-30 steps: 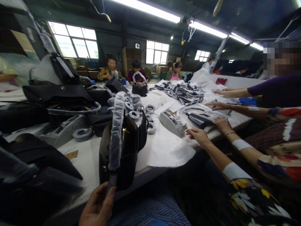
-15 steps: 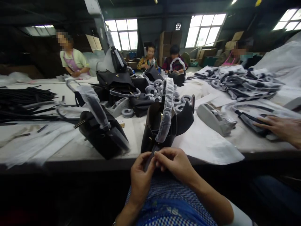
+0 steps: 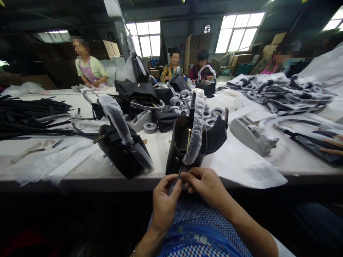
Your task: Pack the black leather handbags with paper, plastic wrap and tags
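A black handbag (image 3: 175,151) stands at the table's front edge, its top gaping and its handle (image 3: 197,128) wrapped in clear film. From its near side a dark strap (image 3: 174,184), partly in film, runs down between my hands. My left hand (image 3: 165,194) pinches this strap between thumb and fingers. Close beside it, my right hand (image 3: 202,184) pinches the same strap or its film with the fingertips; the exact spot is hidden. To the left stands a second black handbag (image 3: 120,153), leaning, its handle and strap also film-wrapped.
Grey tape dispensers (image 3: 252,135) stand at right and behind the bags. Grey wrapped rolls (image 3: 178,101) and more black bags (image 3: 138,91) crowd the middle. Black straps (image 3: 29,114) are heaped at left, film-wrapped pieces (image 3: 284,89) at right. A co-worker's hand (image 3: 333,144) rests at the right edge.
The view has shifted slightly, so the scene sits further right. Both my hands keep their pinch on the strap. The co-worker's hand at right has moved towards the frame's edge.
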Available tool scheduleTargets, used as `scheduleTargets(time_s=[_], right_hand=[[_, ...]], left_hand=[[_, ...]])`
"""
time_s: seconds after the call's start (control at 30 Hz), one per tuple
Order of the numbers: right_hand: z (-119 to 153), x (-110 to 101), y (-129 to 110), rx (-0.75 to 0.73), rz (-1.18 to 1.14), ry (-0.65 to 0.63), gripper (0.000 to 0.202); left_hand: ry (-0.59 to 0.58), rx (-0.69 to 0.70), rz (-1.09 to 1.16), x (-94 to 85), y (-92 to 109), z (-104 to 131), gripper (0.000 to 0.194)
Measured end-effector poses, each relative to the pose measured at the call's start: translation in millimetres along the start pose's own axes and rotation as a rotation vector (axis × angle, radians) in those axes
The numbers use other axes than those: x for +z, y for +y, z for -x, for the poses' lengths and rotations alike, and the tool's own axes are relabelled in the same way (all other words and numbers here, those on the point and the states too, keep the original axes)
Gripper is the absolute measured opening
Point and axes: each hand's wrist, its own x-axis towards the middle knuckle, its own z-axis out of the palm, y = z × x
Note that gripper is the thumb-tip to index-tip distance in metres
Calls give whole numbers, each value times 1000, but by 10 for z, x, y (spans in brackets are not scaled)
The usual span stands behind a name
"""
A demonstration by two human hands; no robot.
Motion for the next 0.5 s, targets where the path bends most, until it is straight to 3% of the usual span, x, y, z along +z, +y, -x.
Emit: scheduleTargets(time_s=[0.17,0.37,0.5], right_hand=[[74,0,78,-113,35,-44,25],[89,10,111,-198,77,15,22],[44,83,186,-125,-143,15,18]], left_hand=[[-24,-58,9,-42,28,24,25],[-44,-72,41,-22,151,42,26],[-63,-275,176,-35,167,41,35]])
